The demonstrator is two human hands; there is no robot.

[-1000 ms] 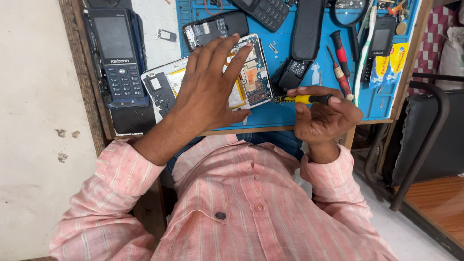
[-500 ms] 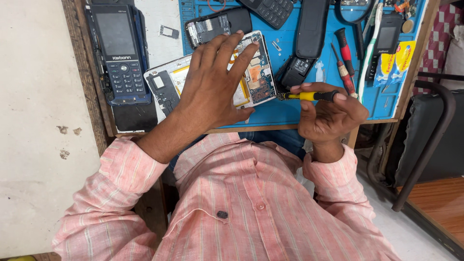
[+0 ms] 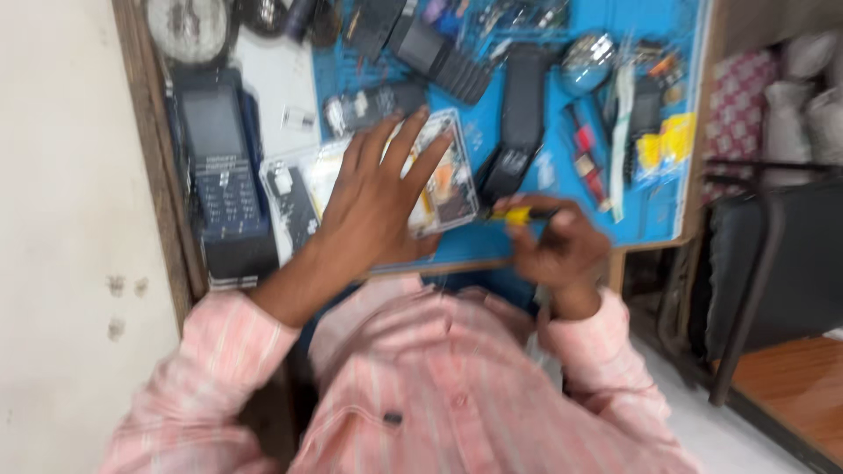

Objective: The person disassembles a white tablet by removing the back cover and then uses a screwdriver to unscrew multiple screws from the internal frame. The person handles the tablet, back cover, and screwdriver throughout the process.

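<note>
R hand point(image 3: 562, 250) grips yellow screwdriver point(image 3: 518, 213) — tip prob. pointing left.

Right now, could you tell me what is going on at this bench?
A person in a pink striped shirt works at a blue mat strewn with phone parts. Their left hand lies flat, fingers spread, on an opened phone, pinning it down. Their right hand grips a yellow-handled screwdriver, its tip pointed toward the phone's edge. A dark keypad phone lies off to the side. The frame is blurred, so finer detail is unclear.
</note>
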